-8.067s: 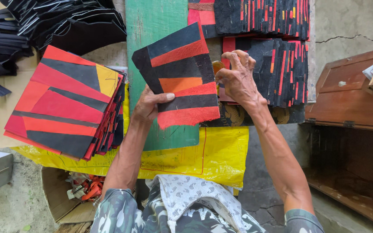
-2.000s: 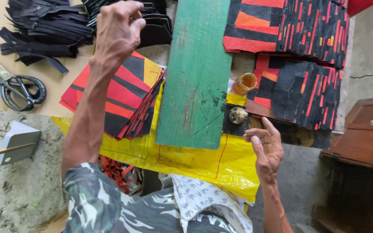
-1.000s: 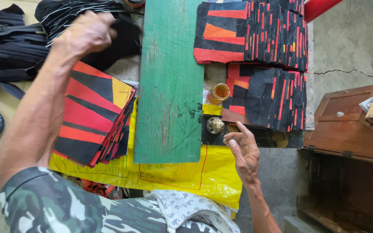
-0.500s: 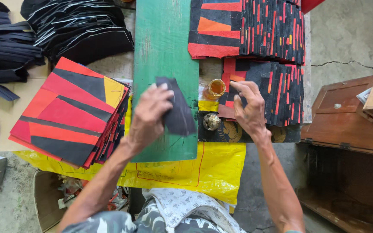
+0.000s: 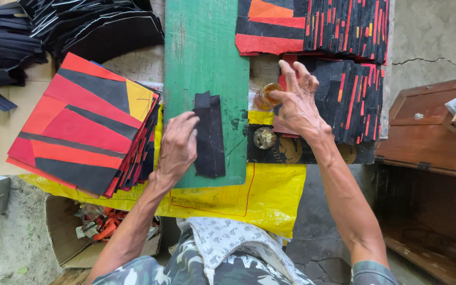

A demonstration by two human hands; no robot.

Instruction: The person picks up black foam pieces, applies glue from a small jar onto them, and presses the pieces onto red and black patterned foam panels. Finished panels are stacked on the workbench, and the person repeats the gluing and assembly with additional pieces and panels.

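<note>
Where half a second earlier the black strip [image 5: 209,136] was only being brought down under the left hand [image 5: 178,145], it is now laid flat and lengthwise on the green board [image 5: 204,58], in the lower middle of the frame. The strip is pinned along its left edge by the left hand, whose fingers are curled and pressed down on it rather than closed around it; nothing is clasped in that grip. The right hand [image 5: 296,105] has been shifted from the stack at right towards the small amber jar [image 5: 268,95], just right of the board. Its fingertips are held at the jar's rim; whether anything is pinched in that grip cannot be told. Two seconds ago the board lay bare and the left hand was raised at the upper left, so the strip has been fetched and placed since then.

A round lid [image 5: 264,138] is seen just below the jar, on a dark printed sheet. A stack of red, black and yellow patchwork pieces [image 5: 83,137] is kept at centre left of the bench, unchanged. More striped pieces [image 5: 344,31] are spread at the upper right, and black strips [image 5: 91,24] are heaped at the upper left. A yellow sheet [image 5: 270,200] hangs over the bench's near edge.
</note>
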